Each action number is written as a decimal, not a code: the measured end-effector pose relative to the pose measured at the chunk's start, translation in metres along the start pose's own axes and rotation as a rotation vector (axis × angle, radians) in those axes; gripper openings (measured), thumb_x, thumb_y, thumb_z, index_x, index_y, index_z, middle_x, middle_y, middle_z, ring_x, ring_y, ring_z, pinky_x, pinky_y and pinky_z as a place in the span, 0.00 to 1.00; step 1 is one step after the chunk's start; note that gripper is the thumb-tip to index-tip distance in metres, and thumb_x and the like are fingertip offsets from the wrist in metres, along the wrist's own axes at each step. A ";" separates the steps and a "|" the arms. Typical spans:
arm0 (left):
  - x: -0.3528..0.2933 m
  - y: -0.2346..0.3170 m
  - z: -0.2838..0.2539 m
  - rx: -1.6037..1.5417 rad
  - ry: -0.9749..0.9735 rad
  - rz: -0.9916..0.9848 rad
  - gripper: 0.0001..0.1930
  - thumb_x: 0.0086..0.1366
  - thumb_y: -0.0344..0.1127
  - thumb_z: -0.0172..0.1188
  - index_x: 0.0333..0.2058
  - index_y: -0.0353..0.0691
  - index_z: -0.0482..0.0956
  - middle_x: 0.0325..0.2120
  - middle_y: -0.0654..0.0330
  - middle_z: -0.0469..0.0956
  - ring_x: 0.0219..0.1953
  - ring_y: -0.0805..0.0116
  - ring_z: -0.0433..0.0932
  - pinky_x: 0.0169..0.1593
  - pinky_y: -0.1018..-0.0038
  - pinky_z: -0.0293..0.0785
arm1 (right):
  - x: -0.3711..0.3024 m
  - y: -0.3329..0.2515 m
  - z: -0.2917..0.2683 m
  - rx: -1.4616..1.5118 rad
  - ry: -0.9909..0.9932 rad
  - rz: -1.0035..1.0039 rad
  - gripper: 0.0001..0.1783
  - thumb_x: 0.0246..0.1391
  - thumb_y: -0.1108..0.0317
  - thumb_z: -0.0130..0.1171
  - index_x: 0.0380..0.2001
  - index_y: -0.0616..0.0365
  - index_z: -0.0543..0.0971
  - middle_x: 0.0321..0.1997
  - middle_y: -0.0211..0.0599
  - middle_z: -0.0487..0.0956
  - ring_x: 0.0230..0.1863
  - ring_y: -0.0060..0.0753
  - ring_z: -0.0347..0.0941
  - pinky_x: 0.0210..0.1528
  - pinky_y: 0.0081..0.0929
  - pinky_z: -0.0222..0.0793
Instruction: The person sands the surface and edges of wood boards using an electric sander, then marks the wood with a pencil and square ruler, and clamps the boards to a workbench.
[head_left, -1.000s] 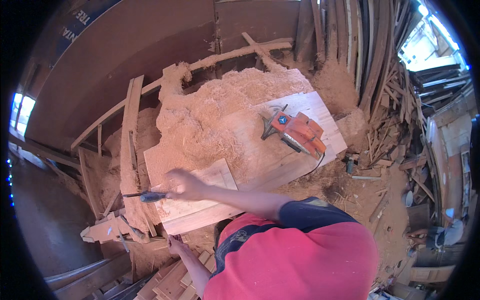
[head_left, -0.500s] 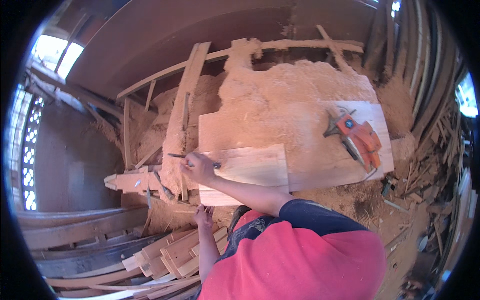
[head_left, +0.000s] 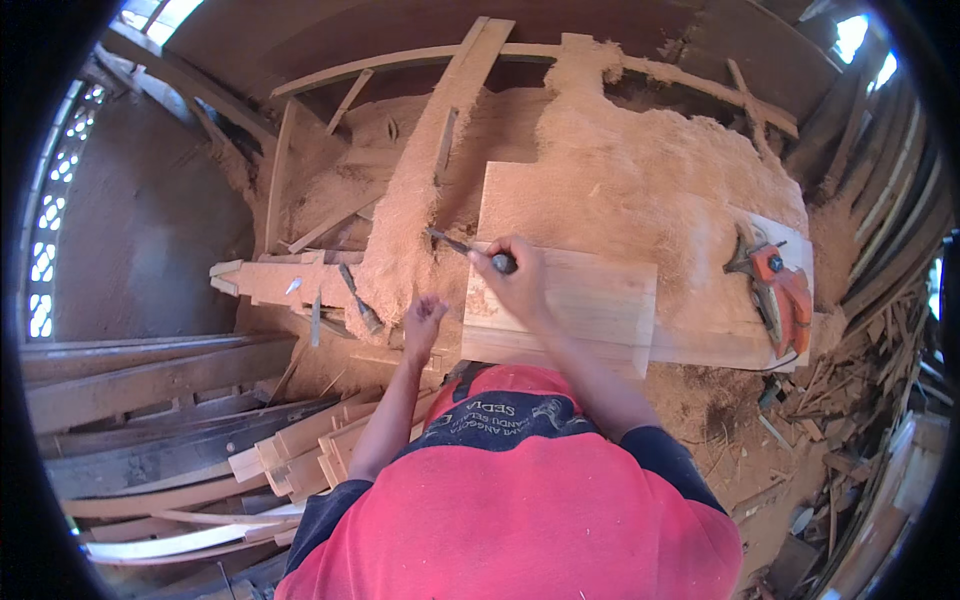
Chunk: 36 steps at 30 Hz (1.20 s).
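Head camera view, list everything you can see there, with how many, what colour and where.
Board: one, pale wood, centre, under the right hand.
Chisel: one, dark handle, in the right hand, tip pointing left.
Sawdust: one big heap, tan, above the board.
Power tool: one, orange, right end of the bench.
Second chisel: one, dark, lying left of the left hand.
Planks: many, grey-brown, stacked at lower left.
Offcuts: many, brown, piled at right.
Shirt: one, red with dark sleeves, bottom centre.
Left hand: open, resting near the board's left edge.
Right hand: grip closed on the chisel.
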<state>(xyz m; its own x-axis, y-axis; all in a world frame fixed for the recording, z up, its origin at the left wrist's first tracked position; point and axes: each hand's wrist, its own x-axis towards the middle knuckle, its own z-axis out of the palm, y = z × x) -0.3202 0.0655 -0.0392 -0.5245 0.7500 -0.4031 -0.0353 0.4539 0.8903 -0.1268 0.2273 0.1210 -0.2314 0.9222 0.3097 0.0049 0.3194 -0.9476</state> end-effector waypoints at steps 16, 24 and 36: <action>0.090 0.104 0.092 0.066 0.063 0.421 0.19 0.59 0.47 0.70 0.24 0.36 0.77 0.18 0.60 0.76 0.24 0.70 0.75 0.29 0.66 0.71 | 0.005 0.031 -0.007 -0.074 -0.276 0.108 0.16 0.56 0.61 0.68 0.23 0.58 0.75 0.19 0.23 0.69 0.22 0.17 0.61 0.23 0.22 0.58; 0.080 0.101 0.068 0.052 -0.017 0.439 0.15 0.61 0.43 0.68 0.27 0.34 0.79 0.19 0.56 0.77 0.23 0.68 0.74 0.29 0.67 0.70 | 0.024 0.002 -0.008 -0.278 -0.500 0.055 0.17 0.53 0.59 0.71 0.27 0.61 0.78 0.23 0.32 0.76 0.22 0.25 0.71 0.26 0.25 0.67; 0.081 0.102 0.077 0.008 0.019 0.413 0.12 0.58 0.37 0.65 0.36 0.34 0.82 0.25 0.49 0.81 0.29 0.59 0.80 0.36 0.64 0.75 | 0.021 -0.025 -0.036 -0.229 -0.519 0.159 0.21 0.44 0.66 0.77 0.42 0.60 0.82 0.42 0.43 0.79 0.39 0.37 0.80 0.46 0.30 0.76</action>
<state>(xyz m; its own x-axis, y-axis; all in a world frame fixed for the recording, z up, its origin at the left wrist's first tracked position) -0.3006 0.2092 0.0023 -0.5092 0.8606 -0.0083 0.1876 0.1204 0.9748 -0.0968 0.2464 0.1540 -0.6564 0.7538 0.0315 0.2752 0.2781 -0.9203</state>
